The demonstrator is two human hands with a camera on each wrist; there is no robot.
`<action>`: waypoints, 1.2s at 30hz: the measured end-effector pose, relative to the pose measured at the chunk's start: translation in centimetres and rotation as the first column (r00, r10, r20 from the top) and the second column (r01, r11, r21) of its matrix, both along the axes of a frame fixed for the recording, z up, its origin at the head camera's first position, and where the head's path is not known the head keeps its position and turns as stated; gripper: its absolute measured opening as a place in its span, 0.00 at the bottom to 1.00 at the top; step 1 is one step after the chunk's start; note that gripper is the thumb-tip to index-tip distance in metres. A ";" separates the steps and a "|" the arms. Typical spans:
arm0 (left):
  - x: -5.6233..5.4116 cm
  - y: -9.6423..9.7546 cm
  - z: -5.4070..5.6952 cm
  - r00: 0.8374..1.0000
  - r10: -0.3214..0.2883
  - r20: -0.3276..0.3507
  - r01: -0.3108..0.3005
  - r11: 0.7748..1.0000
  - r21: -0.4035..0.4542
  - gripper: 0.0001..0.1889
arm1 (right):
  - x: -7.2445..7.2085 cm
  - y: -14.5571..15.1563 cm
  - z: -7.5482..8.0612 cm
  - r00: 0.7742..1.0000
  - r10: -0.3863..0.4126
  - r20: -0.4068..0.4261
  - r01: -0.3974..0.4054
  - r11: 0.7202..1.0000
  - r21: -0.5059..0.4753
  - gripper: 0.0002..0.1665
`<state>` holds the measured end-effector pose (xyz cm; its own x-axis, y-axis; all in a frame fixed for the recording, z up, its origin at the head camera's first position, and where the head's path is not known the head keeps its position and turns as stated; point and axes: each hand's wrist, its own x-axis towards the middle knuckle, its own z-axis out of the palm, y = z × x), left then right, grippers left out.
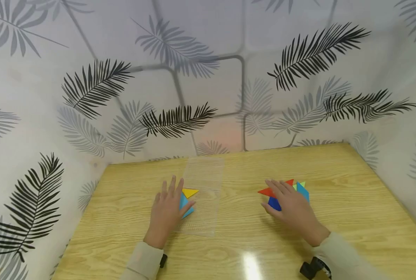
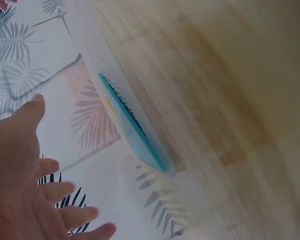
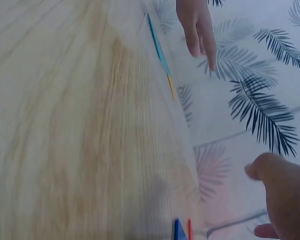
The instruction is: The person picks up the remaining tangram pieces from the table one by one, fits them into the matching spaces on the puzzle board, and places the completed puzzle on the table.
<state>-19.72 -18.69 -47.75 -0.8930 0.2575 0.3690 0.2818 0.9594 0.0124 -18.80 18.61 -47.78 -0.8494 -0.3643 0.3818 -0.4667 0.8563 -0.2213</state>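
My left hand hovers above the table, fingers extended and thumb out to the side. Below and beside it, a light blue flat piece and a yellow triangle lie on a clear plastic sheet. On the right, my right hand hangs with loosely stretched fingers over a group of coloured flat pieces. It partly hides a red piece, a dark blue piece, a light green piece and a medium blue piece. Both wrist views show the hands raised, holding nothing.
The wood-grain table meets a leaf-patterned curtain behind and along its sides. A bright light reflection lies near the front edge. Dark devices sit at both wrists, such as the black one at the right sleeve.
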 end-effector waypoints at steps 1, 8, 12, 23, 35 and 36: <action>0.0 0.0 0.0 1.000 -0.006 -0.005 0.006 1.000 0.000 0.40 | 0.0 -0.5 -0.2 0.999 0.022 -0.033 -0.023 1.000 -0.014 0.40; 0.5 0.4 -0.2 0.999 -0.048 -0.019 0.047 0.997 -0.056 0.32 | 0.5 -3.8 -1.0 0.987 0.118 -0.106 -0.121 0.992 -0.023 0.26; 0.8 0.6 -0.2 0.998 -0.064 -0.009 0.063 0.995 -0.074 0.32 | 0.9 -5.6 -1.1 0.991 0.132 0.015 -0.131 0.990 -0.051 0.22; 1.3 0.4 -0.5 0.995 -0.086 0.041 0.091 0.988 -0.127 0.27 | 1.6 -9.6 -1.3 0.942 0.270 0.198 -0.253 0.962 -0.104 0.17; 0.4 0.9 -0.7 0.962 -0.067 0.265 0.082 0.996 -0.044 0.27 | 2.0 -12.8 -2.6 0.894 0.438 0.096 -0.428 0.897 -0.106 0.10; 0.3 1.0 -0.7 0.959 -0.062 0.277 0.076 0.996 -0.039 0.27 | 2.0 -13.0 -2.8 0.889 0.450 0.083 -0.441 0.891 -0.108 0.09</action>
